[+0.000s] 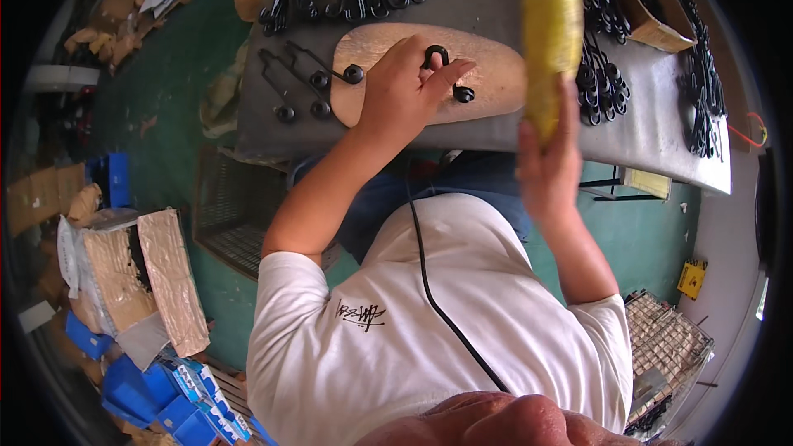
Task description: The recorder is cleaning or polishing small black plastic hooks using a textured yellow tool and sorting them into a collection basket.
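Left hand (405, 83) pins the black hook (446, 70) on the wooden pad (496, 74); right hand (549, 161) closed around the yellow mallet (552, 33) — best strike squarely.

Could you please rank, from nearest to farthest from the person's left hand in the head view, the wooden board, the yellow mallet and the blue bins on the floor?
From the left hand:
1. Wooden board, directly under it.
2. Yellow mallet, to its right, raised in the right hand.
3. Blue bins, far lower left on the floor.

— Any packages around?
— Blue boxes (194, 413) at seven o'clock, a foil-wrapped bundle (136, 277) at eight.
— Signs?
— A small yellow tag (691, 278) on the floor, four o'clock.
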Tool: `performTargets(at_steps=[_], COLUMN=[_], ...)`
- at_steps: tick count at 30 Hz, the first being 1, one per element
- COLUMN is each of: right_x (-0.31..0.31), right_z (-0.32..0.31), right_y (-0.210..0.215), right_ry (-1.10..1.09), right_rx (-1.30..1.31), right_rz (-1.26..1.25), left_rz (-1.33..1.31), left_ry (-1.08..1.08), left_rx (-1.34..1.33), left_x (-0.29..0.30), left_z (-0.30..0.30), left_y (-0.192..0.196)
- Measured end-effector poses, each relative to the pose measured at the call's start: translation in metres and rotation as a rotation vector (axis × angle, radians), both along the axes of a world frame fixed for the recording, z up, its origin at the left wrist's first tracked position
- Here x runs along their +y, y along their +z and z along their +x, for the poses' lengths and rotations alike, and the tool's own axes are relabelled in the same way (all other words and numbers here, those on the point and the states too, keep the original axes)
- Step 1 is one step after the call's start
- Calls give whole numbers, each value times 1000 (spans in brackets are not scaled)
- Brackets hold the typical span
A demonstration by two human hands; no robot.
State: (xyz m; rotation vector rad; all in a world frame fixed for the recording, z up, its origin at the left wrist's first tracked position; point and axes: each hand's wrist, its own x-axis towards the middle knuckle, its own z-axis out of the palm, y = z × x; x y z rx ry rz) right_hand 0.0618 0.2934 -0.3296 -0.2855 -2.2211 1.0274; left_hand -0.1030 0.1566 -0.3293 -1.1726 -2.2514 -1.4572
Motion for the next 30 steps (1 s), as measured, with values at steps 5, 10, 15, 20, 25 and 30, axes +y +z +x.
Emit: performTargets(at_steps=[5,10,15,20,25,30], right_x=[-4,32,51,24,-19,-50], right_z=[-13,-31,-52,-80,-127,-199], right_y=[-66,-58,-60,-60,-51,-76], right_ry=[178,95,-4,94,355,445], right_rx=[-340,-355,-549,-193,3,44], right_rz=[-132,9,362,626,465,423], left_rz=[7,150,526,-275,-209,124], left_ry=[9,61,195,619,988,358], left_rx=[46,76,-553,-379,-79,-1063], left_x=[-3,-12,-51,-141,-164,-183], left_z=[7,3,-74,-189,-178,-168], left_y=[-5,-13,-19,-63,-104,-95])
